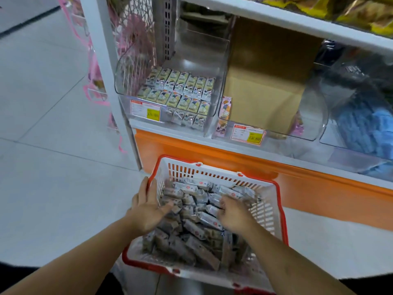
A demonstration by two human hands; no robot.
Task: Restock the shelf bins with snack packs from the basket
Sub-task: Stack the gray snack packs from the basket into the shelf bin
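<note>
A white basket with a red rim (263, 209) stands on the floor below the shelf, full of grey snack packs (191, 226). My left hand (150, 206) reaches in at the basket's left side, fingers straight, fingertips touching the packs. Over the packs on the right side, my right hand (234, 213) has its fingers curled down among them; whether it grips one is hidden. On the shelf above, a clear bin (170, 67) holds neat rows of small packs (180, 90). The clear bin (314, 116) beside it holds a cardboard box (265, 99).
An orange base panel (319, 188) runs under the shelf. A white upright post (102, 60) stands at the shelf's left end, with pink items (93, 77) hanging beyond it. Blue packs (359, 128) fill a bin at the right. Grey tiled floor spreads to the left.
</note>
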